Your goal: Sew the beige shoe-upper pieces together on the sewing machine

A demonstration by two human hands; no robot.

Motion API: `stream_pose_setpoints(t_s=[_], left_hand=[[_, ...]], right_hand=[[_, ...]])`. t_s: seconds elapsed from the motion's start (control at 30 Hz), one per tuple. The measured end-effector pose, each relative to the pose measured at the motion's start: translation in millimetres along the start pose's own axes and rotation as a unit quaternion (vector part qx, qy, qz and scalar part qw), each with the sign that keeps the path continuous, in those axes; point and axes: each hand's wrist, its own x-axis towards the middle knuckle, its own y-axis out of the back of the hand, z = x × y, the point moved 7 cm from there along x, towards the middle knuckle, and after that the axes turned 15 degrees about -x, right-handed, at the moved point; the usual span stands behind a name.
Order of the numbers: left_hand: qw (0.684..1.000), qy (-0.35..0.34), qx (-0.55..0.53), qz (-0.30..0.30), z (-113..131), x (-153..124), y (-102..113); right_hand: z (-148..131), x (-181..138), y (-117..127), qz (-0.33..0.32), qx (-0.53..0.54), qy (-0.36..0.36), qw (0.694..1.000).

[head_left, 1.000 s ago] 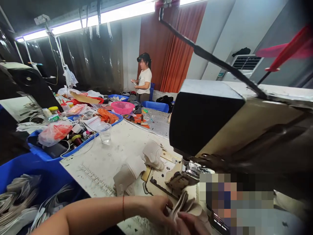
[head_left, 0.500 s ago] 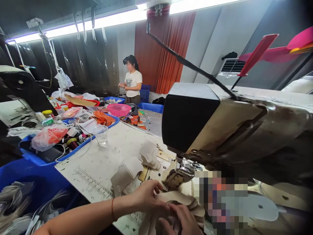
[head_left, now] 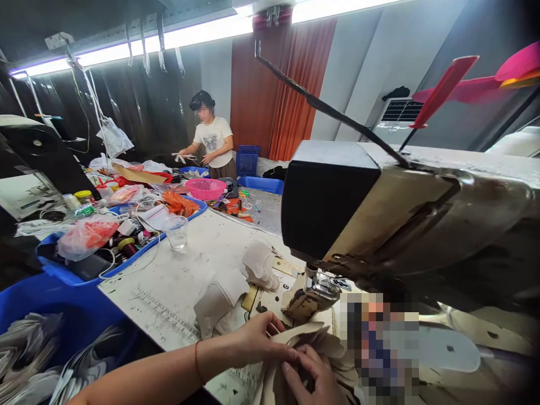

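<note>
My left hand (head_left: 260,338), with a thin red band at its wrist, is closed on the upper edge of a loose bundle of beige cut pieces (head_left: 331,343). My right hand (head_left: 313,376) grips the same bundle from the near side, its fingertips close to the left hand's. The pieces fan apart around both hands, and their lower part is cut off by the picture's bottom edge. Just beyond the bundle stands the sewing machine (head_left: 327,202), its presser foot area (head_left: 318,287) above the bed. Two small piles of similar pale pieces, a nearer one (head_left: 221,298) and a farther one (head_left: 258,261), lie left of it.
A clear plastic cup (head_left: 176,232) stands on the white table (head_left: 169,287). Along its left side is a blue tray (head_left: 67,275) of spools and bags. Below, a blue bin (head_left: 25,298) contains more pieces. A co-worker (head_left: 213,140) stands at the back by a pink basin (head_left: 205,189).
The bundle's pieces have spread and lifted at the top, and my right fingers have come up against the left ones. The co-worker has leaned left, now with pale strips in hand.
</note>
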Motion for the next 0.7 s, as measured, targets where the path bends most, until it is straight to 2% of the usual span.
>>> stream_pose_setpoints(t_s=[0.2, 0.3, 0.37, 0.47, 0.57, 0.63, 0.7], left_hand=[[0.998, 0.019, -0.063, -0.010, -3.5, -1.4, -3.5], [1.000, 0.007, -0.002, 0.008, 9.2, -8.8, 2.5], [0.994, -0.048, 0.087, 0.044, 31.0, -17.3, 12.2], [0.957, -0.176, 0.202, 0.113, 74.6, -36.3, 25.7], [0.930, -0.234, 0.238, 0.154, 96.6, -54.5, 27.8], [0.940, -0.220, 0.230, 0.125, 92.0, -61.3, 17.4], [0.958, -0.193, 0.201, 0.062, 79.7, -66.0, 1.1]], right_hand=[[-4.5, -0.3, -2.9, -0.011, 0.005, -0.026, 1.000], [-4.2, 0.4, -1.1, -0.004, 0.003, -0.036, 0.999], [-2.9, 1.7, 2.4, 0.003, 0.003, -0.044, 0.999], [-2.6, 3.6, 9.7, 0.015, 0.012, -0.052, 0.998], [-9.6, 3.0, 15.2, 0.023, 0.036, -0.053, 0.998], [-19.2, 0.6, 17.6, 0.028, 0.061, -0.054, 0.996], [-26.0, -2.9, 18.1, 0.023, 0.146, -0.092, 0.985]])
